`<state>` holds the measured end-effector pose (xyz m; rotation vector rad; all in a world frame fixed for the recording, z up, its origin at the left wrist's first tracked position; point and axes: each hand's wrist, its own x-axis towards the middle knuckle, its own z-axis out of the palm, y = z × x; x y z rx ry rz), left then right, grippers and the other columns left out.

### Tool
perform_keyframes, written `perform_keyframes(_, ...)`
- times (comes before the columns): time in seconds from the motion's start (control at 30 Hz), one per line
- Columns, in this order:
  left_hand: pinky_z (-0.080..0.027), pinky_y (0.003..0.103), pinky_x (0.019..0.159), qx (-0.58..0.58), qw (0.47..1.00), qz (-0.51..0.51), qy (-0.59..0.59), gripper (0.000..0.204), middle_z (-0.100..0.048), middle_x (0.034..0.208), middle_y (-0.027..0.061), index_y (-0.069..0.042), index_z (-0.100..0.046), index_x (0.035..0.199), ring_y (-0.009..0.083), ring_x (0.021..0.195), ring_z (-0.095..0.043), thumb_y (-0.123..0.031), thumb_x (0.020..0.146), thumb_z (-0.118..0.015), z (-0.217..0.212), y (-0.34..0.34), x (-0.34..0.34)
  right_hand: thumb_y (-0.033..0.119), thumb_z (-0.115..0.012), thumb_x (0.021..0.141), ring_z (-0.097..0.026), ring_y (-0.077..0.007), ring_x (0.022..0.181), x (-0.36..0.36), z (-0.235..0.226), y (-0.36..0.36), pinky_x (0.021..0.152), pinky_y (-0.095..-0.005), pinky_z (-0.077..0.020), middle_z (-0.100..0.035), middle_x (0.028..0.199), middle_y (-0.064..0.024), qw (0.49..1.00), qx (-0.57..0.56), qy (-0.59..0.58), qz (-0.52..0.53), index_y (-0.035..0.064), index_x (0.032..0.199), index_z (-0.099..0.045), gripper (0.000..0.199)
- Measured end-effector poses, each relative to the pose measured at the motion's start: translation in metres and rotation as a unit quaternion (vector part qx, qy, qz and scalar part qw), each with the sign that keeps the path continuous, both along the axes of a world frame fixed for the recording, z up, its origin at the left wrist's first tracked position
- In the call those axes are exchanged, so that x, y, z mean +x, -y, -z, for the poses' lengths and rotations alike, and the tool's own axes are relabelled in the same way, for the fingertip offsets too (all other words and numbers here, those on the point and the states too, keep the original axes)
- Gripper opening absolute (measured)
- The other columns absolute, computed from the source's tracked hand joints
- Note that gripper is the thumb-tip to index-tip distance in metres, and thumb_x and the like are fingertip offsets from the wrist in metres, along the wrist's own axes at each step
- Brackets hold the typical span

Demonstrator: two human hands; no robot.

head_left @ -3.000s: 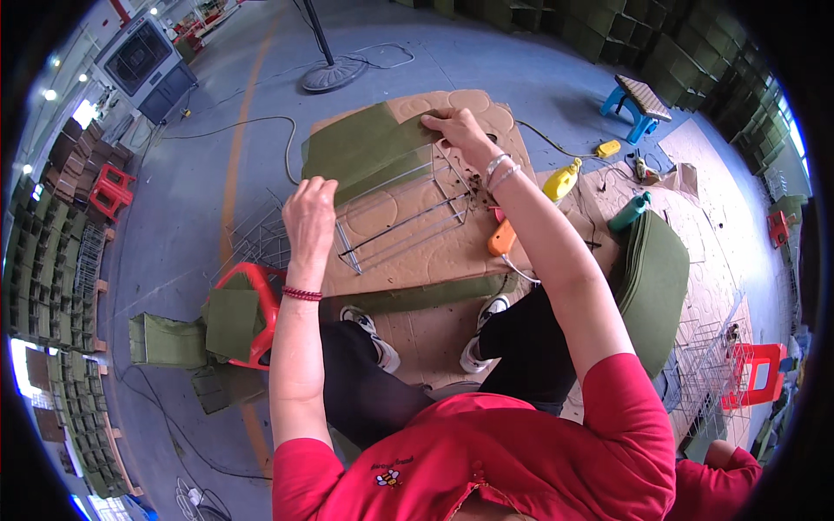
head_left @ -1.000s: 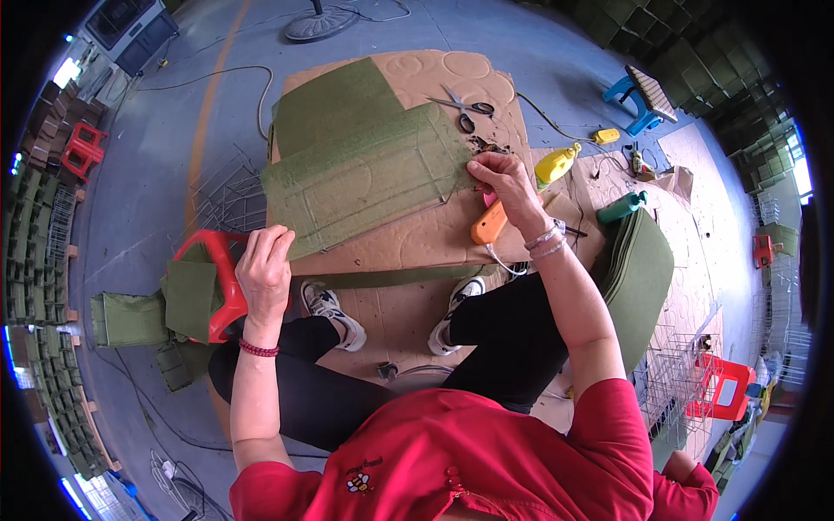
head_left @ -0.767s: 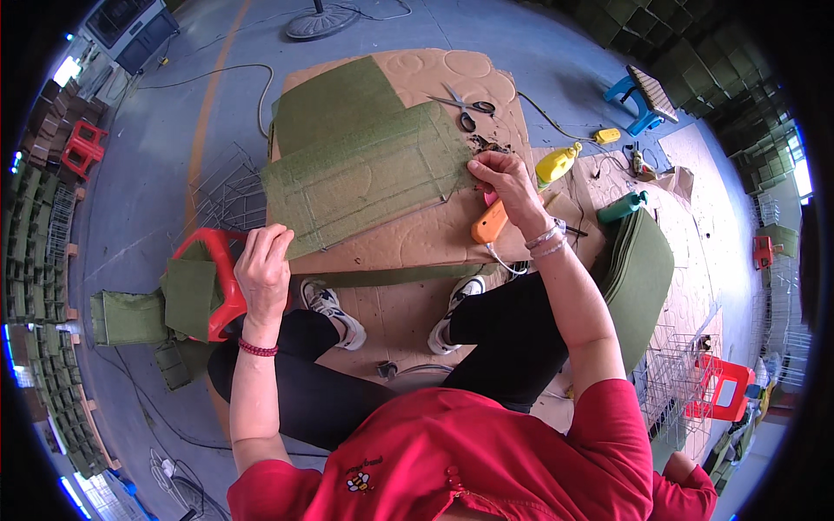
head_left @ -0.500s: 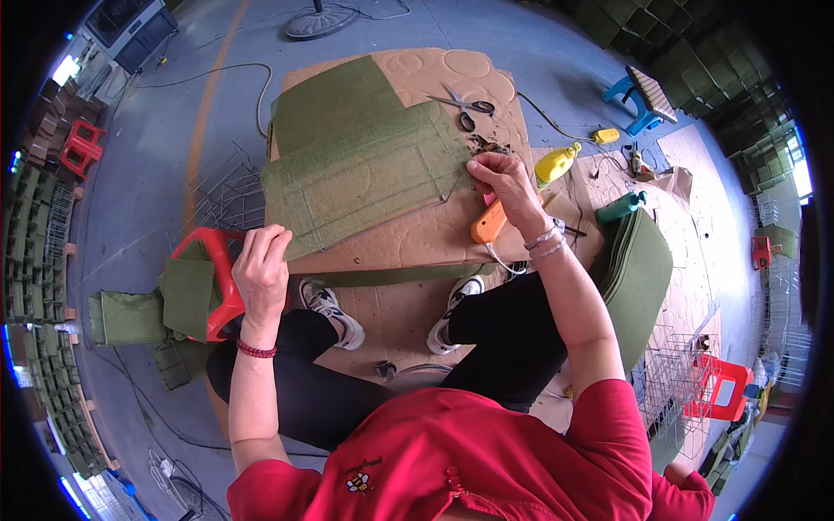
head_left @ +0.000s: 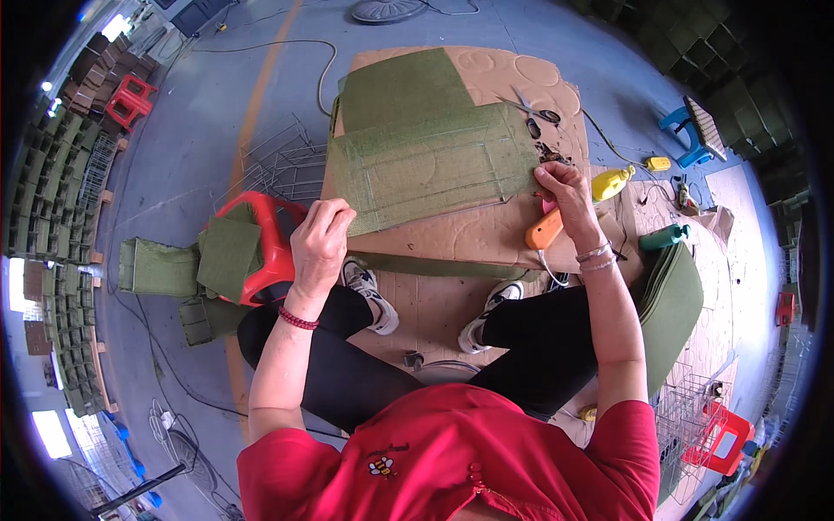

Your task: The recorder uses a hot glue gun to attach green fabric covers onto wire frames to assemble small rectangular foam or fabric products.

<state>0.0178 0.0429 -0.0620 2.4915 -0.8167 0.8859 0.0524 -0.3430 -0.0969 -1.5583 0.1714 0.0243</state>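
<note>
A green felt sheet [head_left: 430, 165] lies flat over a wire frame on a brown cardboard mat [head_left: 473, 234] in front of my feet. My left hand [head_left: 321, 239] presses the sheet's near left corner, fingers curled at its edge. My right hand [head_left: 563, 187] pinches the sheet's right edge between fingertips. A second green felt piece [head_left: 400, 87] lies just beyond, partly under the first. An orange-handled tool [head_left: 544, 228] rests on the cardboard right below my right hand.
Scissors [head_left: 534, 108] lie at the mat's far right. A yellow bottle [head_left: 612, 182], a green bottle [head_left: 665, 236] and a stack of green felt [head_left: 673, 304] are at right. A red stool [head_left: 261, 247] with felt pieces and a wire basket [head_left: 278, 161] stand at left.
Three seconds ago the felt was lifted off the wire frame; it now lies flat over it. In the last second both hands barely moved.
</note>
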Motion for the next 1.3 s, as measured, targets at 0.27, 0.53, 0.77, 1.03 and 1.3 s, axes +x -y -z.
perform_keyframes(0.27, -0.052, 0.032, 0.061, 0.004, 1.000, 0.005, -0.003, 0.019, -0.056, 0.083, 0.0058, -0.001, -0.062, 0.081, 0.0219, 0.075, -0.059, 0.008, 0.064, -0.065, 0.001, 0.000, 0.001, 0.020, -0.067, 0.089, -0.047, -0.0009, 0.058, 0.000, 0.004, 0.002, 0.050, -0.0149, -0.0359, -0.056, 0.068, 0.0070, 1.000, -0.008, -0.006, 0.005, 0.0063, 0.090, -0.068, 0.014)
perform_keyframes(0.53, -0.052, 0.033, 0.061, 0.026, 1.000, 0.004, -0.014, 0.019, -0.056, 0.084, 0.0064, -0.001, -0.061, 0.082, 0.0224, 0.076, -0.059, 0.008, 0.065, -0.064, -0.001, -0.001, 0.001, 0.020, -0.066, 0.090, -0.049, -0.0013, 0.061, -0.001, -0.003, -0.001, 0.053, -0.0156, -0.0379, -0.057, 0.071, 0.0068, 1.000, -0.017, -0.002, -0.014, 0.0056, 0.091, -0.067, 0.014)
perform_keyframes(0.77, -0.051, 0.032, 0.061, 0.036, 0.999, 0.011, 0.004, 0.019, -0.056, 0.083, 0.0065, -0.001, -0.060, 0.081, 0.0219, 0.074, -0.059, 0.008, 0.065, -0.065, 0.000, 0.000, 0.001, 0.017, -0.067, 0.089, -0.049, -0.0015, 0.059, -0.001, -0.002, 0.001, 0.051, -0.0162, -0.0367, -0.058, 0.070, 0.0059, 1.000, 0.002, 0.003, -0.015, 0.0046, 0.090, -0.066, 0.012)
perform_keyframes(1.03, -0.051, 0.032, 0.061, 0.040, 0.999, 0.014, 0.004, 0.020, -0.056, 0.083, 0.0063, -0.001, -0.060, 0.081, 0.0218, 0.074, -0.059, 0.009, 0.065, -0.066, -0.003, 0.000, 0.001, 0.022, -0.066, 0.090, -0.049, -0.0017, 0.061, -0.003, -0.007, 0.000, 0.054, -0.0158, -0.0401, -0.057, 0.072, 0.0068, 0.999, -0.014, -0.008, -0.029, 0.0069, 0.089, -0.065, 0.015)
perform_keyframes(1.3, -0.052, 0.035, 0.068, 0.072, 0.997, -0.038, -0.019, 0.021, -0.057, 0.089, 0.0079, -0.001, -0.061, 0.089, 0.0247, 0.079, -0.059, 0.008, 0.069, -0.063, -0.019, 0.005, -0.006, 0.029, -0.069, 0.087, -0.051, -0.0027, 0.060, -0.005, -0.009, -0.002, 0.054, -0.0172, -0.0382, -0.058, 0.068, 0.0050, 1.000, -0.001, -0.027, -0.015, 0.0064, 0.088, -0.067, 0.023)
